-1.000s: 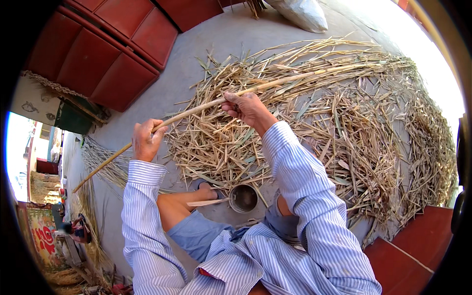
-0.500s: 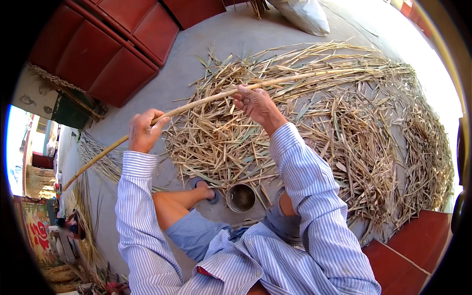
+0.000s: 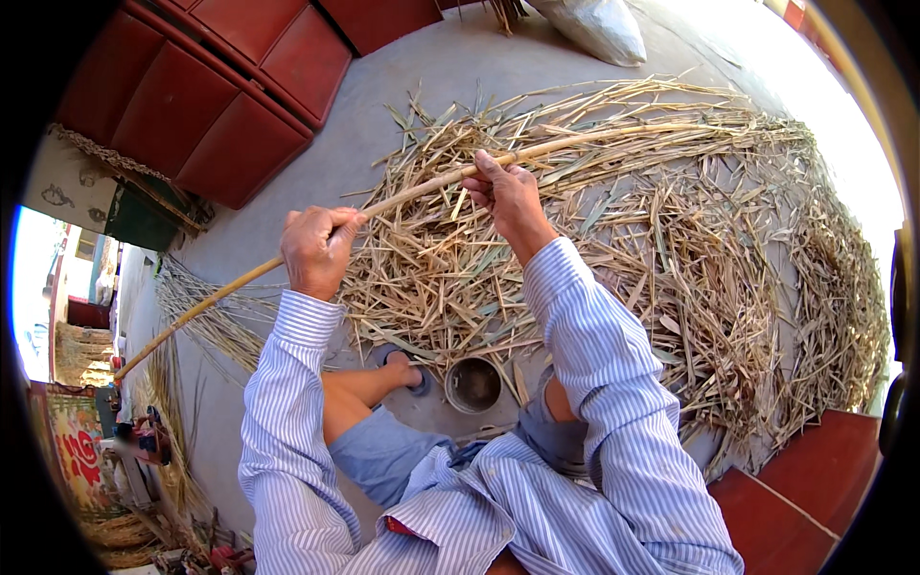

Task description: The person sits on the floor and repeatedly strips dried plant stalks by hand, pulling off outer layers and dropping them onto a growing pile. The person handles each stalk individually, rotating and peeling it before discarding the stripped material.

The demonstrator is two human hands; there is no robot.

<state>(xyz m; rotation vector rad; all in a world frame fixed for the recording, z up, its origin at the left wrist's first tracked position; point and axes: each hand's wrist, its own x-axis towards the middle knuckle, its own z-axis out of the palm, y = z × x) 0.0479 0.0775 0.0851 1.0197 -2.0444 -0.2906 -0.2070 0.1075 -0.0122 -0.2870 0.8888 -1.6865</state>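
Observation:
A long reed stalk (image 3: 414, 194), pale yellow and slightly bowed, slants across the view from lower left to upper right. My left hand (image 3: 321, 251) is closed around it left of the middle. Farther along, my right hand (image 3: 508, 196) pinches the stalk between thumb and fingers. Beneath the right hand lies a heap of dry stalk pieces and leaves (image 3: 431, 278). The stalk's far end runs over longer loose stalks (image 3: 613, 105), where its tip is hard to pick out.
A round metal pot (image 3: 473, 385) stands on the grey floor (image 3: 355, 115) between my legs. Red cabinets (image 3: 182, 105) are at the upper left, with a white sack (image 3: 594, 29) at the top. Leaf litter (image 3: 709, 287) covers the right side; thin stalks (image 3: 216, 307) lie at left.
My left hand has slid or moved right along the stalk, nearer to my right hand. My right hand has shifted slightly right, its fingers now more tightly closed on the stalk.

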